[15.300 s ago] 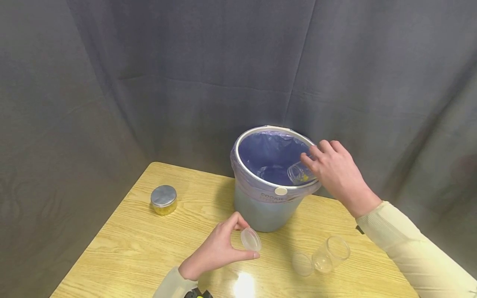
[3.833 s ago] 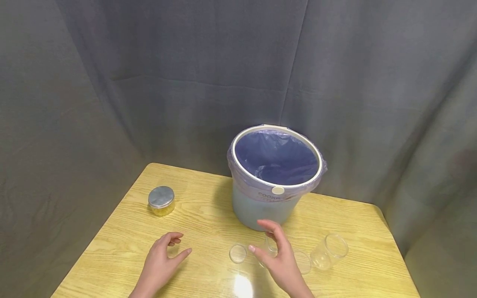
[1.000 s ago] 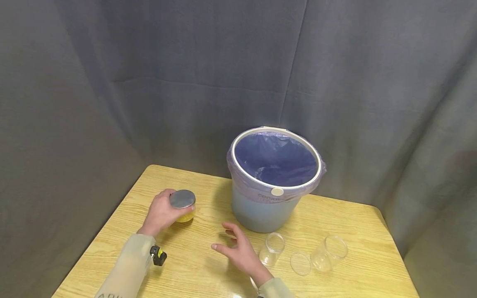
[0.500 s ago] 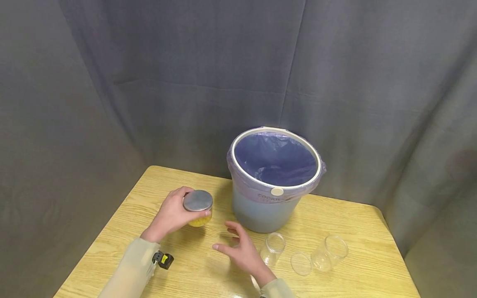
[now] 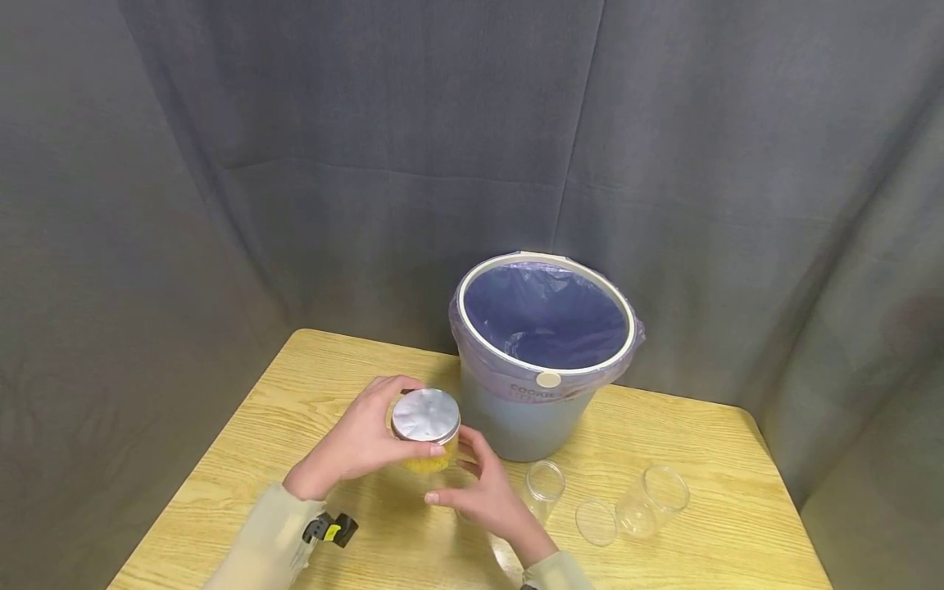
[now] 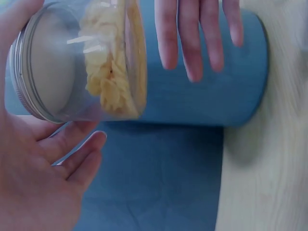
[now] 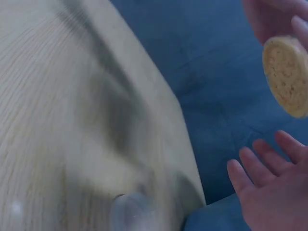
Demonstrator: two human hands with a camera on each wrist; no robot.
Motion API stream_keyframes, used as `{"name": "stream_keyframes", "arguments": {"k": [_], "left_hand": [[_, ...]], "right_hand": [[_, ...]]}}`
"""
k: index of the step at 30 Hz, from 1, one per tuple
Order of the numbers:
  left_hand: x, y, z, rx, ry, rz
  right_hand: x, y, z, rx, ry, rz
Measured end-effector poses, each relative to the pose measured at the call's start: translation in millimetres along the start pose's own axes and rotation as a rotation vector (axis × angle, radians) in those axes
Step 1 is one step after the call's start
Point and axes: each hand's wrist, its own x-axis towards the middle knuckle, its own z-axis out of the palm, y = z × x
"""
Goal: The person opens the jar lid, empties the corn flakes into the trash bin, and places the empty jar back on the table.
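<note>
A clear round jar (image 5: 429, 460) with a silver screw lid (image 5: 426, 415) is gripped by my left hand (image 5: 361, 438), thumb across the front and fingers behind. Yellow pieces, like small pasta or flakes, gather at its bottom end in the left wrist view (image 6: 108, 72). The jar is raised over the table, in front of the bin. Just to its lower right is my right hand (image 5: 487, 496), fingers spread and holding nothing. In the right wrist view that open hand (image 7: 276, 187) stands apart from the jar's yellow-filled base (image 7: 286, 74).
A light blue bin (image 5: 527, 422) with a purple liner and white rim stands at the back. Right of my right hand are an open clear jar (image 5: 546, 483), a clear disc-shaped lid (image 5: 596, 522) and another clear jar (image 5: 652, 501). Grey curtains (image 5: 369, 164) hang behind the wooden table (image 5: 701, 442).
My left hand has carried the silver-lidded jar rightward and nearer, tilting its lid slightly, up to my right hand. The right hand has barely moved. Earlier, the jar stood at the table's left.
</note>
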Motion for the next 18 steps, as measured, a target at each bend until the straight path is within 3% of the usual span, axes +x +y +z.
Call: {"name": "stream_keyframes", "arguments": {"k": [9, 18], "left_hand": [[-4.5, 28.5, 3.4, -0.049, -0.054, 0.099], [-6.4, 45.4, 10.4, -0.07, -0.095, 0.179]], "right_hand": [[-4.0, -13, -12, 0.097, -0.115, -0.098], [-12.0, -26, -14, 0.167, -0.147, -0.156]]}}
